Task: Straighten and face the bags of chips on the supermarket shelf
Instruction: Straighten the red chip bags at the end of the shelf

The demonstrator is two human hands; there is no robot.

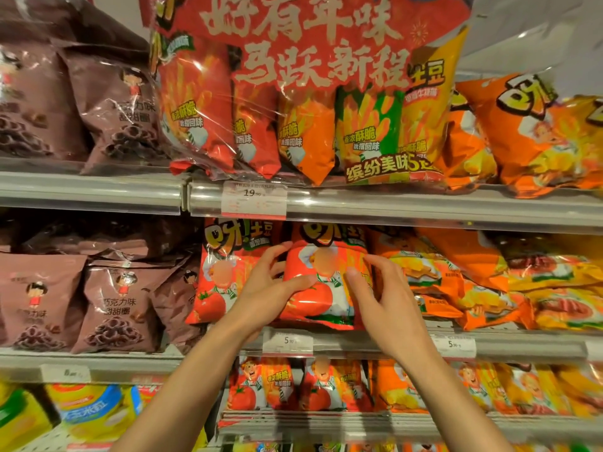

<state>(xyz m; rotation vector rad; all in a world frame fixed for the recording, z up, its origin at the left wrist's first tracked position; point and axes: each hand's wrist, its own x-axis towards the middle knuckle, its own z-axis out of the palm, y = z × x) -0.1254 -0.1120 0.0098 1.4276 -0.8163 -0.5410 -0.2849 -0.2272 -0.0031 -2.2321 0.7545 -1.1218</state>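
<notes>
Gripping a red tomato chip bag (326, 282) on the middle shelf (375, 345) with both hands

Left hand (267, 291) curls round the bag's left edge, thumb pressed on its front; right hand (385, 298) holds the right edge, thumb on the front too. The bag stands upright, front facing out, just beside a second red bag (222, 275) on its left and orange bags (434, 275) on its right. A price tag (287, 343) sits on the shelf rail below. Brown snack bags (107, 305) fill the shelf further left
</notes>
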